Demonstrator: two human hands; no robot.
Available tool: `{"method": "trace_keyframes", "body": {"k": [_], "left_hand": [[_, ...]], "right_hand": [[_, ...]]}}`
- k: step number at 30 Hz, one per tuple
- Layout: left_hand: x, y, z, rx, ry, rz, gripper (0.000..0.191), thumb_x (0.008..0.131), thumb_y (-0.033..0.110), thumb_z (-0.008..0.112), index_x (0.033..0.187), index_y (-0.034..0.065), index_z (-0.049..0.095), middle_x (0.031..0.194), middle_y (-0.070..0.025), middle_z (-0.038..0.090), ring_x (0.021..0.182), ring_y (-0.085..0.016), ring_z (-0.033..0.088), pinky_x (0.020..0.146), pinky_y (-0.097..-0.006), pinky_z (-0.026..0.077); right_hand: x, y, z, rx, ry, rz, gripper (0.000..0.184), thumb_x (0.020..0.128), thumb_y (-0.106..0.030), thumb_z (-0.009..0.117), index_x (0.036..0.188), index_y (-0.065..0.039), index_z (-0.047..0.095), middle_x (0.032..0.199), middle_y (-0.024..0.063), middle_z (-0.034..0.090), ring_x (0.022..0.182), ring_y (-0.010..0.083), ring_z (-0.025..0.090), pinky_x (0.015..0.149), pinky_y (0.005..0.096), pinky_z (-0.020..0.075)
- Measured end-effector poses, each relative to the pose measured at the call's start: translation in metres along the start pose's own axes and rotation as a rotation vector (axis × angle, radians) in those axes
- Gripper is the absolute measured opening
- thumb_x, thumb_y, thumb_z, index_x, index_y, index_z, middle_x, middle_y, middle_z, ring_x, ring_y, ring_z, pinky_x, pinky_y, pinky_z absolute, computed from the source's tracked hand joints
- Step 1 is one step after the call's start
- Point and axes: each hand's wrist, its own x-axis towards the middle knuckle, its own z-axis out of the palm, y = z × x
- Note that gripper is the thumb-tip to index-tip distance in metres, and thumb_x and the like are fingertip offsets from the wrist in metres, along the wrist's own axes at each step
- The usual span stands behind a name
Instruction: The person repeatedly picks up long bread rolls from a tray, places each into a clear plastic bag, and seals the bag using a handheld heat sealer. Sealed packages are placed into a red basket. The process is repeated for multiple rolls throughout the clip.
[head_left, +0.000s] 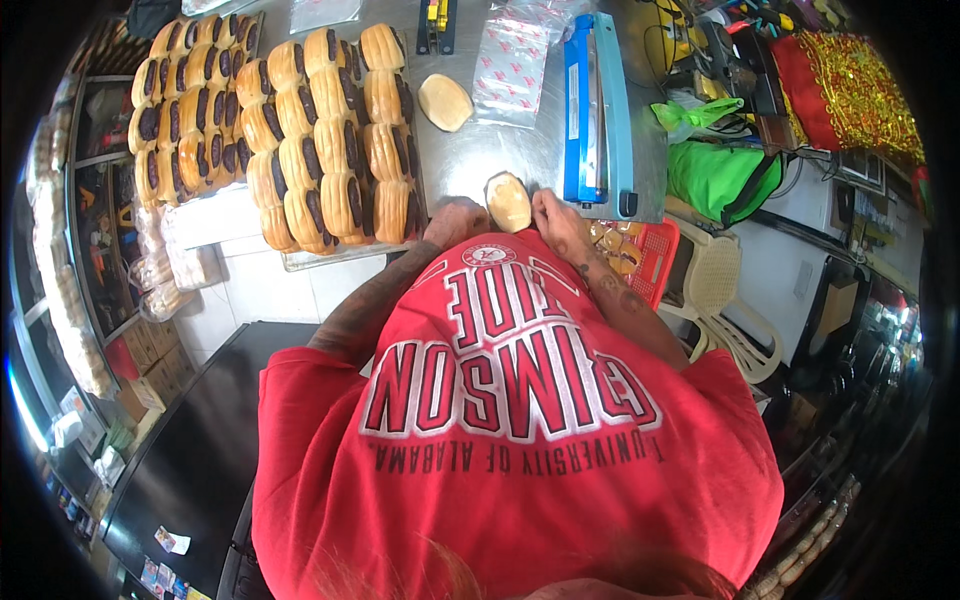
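A pale oval bread piece (509, 202) lies between my two hands at the near edge of the metal table (450, 169). My left hand (455, 222) is curled to one side of it, and my right hand (556, 219) is bent on the other side; what their fingertips hold cannot be made out. Another oval bread piece (445, 103) lies farther back. Beyond it to the right are printed clear plastic bags (510, 64). A blue impulse sealer (586, 112) stands beside my right hand. Filled bread rolls (330, 139) sit in rows on a tray at the left.
More filled rolls (191, 105) are stacked at the far left. A yellow and black device (437, 22) stands at the back. Right of the table are a green bag (716, 180), a red plastic basket (654, 262) with wrapped breads, and a beige plastic chair (709, 277).
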Motion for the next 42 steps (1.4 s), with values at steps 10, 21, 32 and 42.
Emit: {"method": "trace_keyframes", "body": {"k": [10, 21, 32, 42], "left_hand": [[0.0, 0.14, -0.138, -0.356, 0.244, -0.066, 0.022, 0.098, 0.021, 0.07, 0.104, -0.0001, 0.074, 0.093, -0.0138, 0.072, 0.087, -0.021, 0.067, 0.081, -0.0358, 0.054], [-0.014, 0.125, -0.132, -0.734, 0.596, -0.078, 0.051, 0.101, 0.027, 0.076, 0.141, 0.0039, 0.057, 0.138, -0.013, 0.065, 0.133, -0.026, 0.057, 0.111, -0.045, 0.045], [0.069, 0.098, 0.02, -1.311, -0.014, -0.485, 0.047, 0.099, 0.014, 0.08, 0.138, 0.0003, 0.058, 0.123, -0.0134, 0.073, 0.11, -0.022, 0.073, 0.093, -0.0363, 0.062], [0.2, 0.082, -0.028, -1.325, -0.023, -0.304, 0.072, 0.095, 0.018, 0.085, 0.149, -0.0055, 0.043, 0.131, -0.019, 0.067, 0.111, -0.025, 0.073, 0.09, -0.0348, 0.064]], "right_hand": [[-0.015, -0.113, -0.146, 0.256, 0.037, 0.013, 0.033, 0.097, -0.015, 0.075, 0.125, -0.006, 0.061, 0.103, 0.0094, 0.071, 0.095, 0.0315, 0.071, 0.091, 0.0416, 0.0555], [-0.007, -0.155, -0.058, 0.504, 0.555, -0.007, 0.017, 0.098, -0.017, 0.077, 0.107, -0.002, 0.074, 0.096, 0.0083, 0.074, 0.092, 0.0207, 0.071, 0.09, 0.0331, 0.054], [-0.036, -0.014, -0.049, 0.416, 0.587, 0.505, 0.036, 0.104, -0.035, 0.075, 0.084, -0.006, 0.068, 0.075, -0.0043, 0.061, 0.07, 0.0073, 0.054, 0.065, 0.0274, 0.0448], [0.071, 0.096, -0.109, 0.626, 0.607, 0.389, 0.029, 0.101, -0.023, 0.071, 0.12, -0.001, 0.074, 0.096, 0.0075, 0.075, 0.087, 0.0159, 0.067, 0.08, 0.0327, 0.0543]]}}
